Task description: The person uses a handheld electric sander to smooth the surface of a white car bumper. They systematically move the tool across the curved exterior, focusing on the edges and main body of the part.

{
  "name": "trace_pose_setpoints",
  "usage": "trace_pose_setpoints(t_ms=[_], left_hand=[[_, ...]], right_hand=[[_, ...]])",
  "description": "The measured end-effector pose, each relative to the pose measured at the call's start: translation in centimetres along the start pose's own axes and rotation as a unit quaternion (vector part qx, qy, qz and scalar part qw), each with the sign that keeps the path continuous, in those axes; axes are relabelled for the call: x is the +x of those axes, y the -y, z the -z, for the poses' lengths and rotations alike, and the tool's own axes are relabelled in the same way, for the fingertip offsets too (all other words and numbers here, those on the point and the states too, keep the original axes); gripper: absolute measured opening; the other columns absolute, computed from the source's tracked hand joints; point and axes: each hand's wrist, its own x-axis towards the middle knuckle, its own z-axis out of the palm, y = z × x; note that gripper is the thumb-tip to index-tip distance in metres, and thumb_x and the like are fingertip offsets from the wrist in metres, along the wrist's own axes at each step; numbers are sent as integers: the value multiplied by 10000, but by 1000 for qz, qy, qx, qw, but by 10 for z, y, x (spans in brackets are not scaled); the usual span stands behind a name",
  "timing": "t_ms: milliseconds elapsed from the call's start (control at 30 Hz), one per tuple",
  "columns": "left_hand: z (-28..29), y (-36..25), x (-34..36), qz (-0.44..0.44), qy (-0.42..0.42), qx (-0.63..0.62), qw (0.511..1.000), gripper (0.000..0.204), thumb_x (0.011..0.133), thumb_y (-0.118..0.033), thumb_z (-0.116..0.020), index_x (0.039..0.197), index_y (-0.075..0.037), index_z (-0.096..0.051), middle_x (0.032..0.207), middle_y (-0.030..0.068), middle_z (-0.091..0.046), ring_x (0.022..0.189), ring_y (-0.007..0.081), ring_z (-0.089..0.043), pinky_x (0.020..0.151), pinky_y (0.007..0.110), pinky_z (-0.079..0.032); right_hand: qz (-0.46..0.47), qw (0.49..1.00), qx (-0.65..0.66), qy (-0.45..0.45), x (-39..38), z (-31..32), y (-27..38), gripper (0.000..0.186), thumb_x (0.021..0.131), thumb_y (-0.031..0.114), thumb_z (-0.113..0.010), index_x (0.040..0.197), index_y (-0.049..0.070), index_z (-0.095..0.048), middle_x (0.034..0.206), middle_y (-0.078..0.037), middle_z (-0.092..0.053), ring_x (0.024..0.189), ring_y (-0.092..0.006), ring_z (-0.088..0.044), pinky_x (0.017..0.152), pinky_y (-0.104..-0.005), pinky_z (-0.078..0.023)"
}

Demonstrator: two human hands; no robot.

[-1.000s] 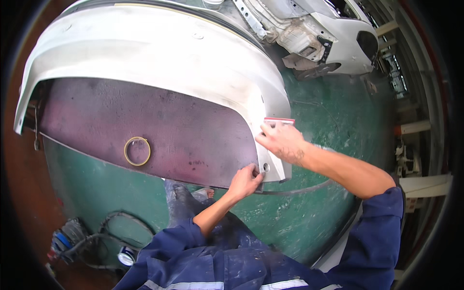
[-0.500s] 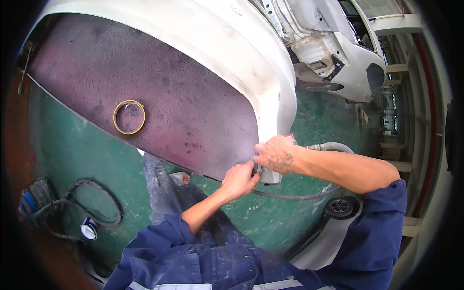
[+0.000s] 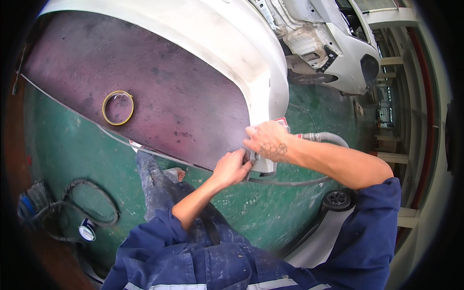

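A white car bumper (image 3: 203,48) rests over a mottled purple-grey board (image 3: 164,87), on which lies a yellow-rimmed ring of tape (image 3: 117,122). My right hand (image 3: 266,141) grips a red-edged sanding tool (image 3: 282,122) against the bumper's lower right corner; a hose fitting (image 3: 309,137) shows beside it, leading into a grey hose (image 3: 332,139). Just left and below, my left hand (image 3: 234,167) has its fingers closed round the bumper's corner at the board's edge. Much of the tool is hidden under my right hand.
A partly stripped white car (image 3: 321,43) stands at the upper right. A coiled hose (image 3: 113,212), a machine with blue parts (image 3: 31,203) and a can (image 3: 87,231) lie on the green floor (image 3: 58,145). A wheel (image 3: 337,199) is beside my right arm.
My right hand has moved down the bumper's corner, closer to my left hand. The view has shifted, so the bumper sits higher and the hose now shows at the right.
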Motion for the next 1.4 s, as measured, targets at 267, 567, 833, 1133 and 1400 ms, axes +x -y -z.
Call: trace_pose_setpoints(t_ms=[267,567,833,1133,1400], left_hand=[[9,-4,3,17,95,-130,987,212,976,-136,-690,1044,30,-579,849,142,-758,695,210,-757,661,354,-574],[20,-11,5,92,152,-182,967,193,1020,-140,-692,1081,-11,-562,826,75,-718,681,149,-725,559,280,-487],[11,-18,11,131,84,-166,974,391,1045,-247,-681,1290,28,-549,890,94,-715,675,150,-718,517,254,-495],[-29,4,35,45,-108,30,993,454,1087,-352,-552,1187,76,-664,1008,248,-743,951,273,-729,882,402,-540],[-22,-37,17,44,-104,-30,993,398,1111,-296,-557,1052,73,-694,857,56,-689,750,102,-537,680,300,-470]], right_hand=[[0,997,33,-73,-72,-50,54,239,913,199,-664,1106,63,-629,1087,-134,-626,867,-263,-740,656,-380,-609],[-76,920,155,-352,-76,-80,12,328,812,71,-729,1115,82,-602,1112,-143,-583,837,-344,-718,709,-447,-621],[-259,783,396,-403,-75,-94,2,469,797,177,-823,1192,93,-584,1096,-175,-572,923,-427,-669,798,-514,-576],[-376,442,684,-442,-69,-257,105,456,796,276,-848,1125,51,-626,948,-126,-665,862,-272,-665,812,-395,-548],[-399,371,664,-511,-99,-194,118,461,797,273,-853,1100,28,-608,908,-131,-663,838,-270,-657,786,-400,-537]])
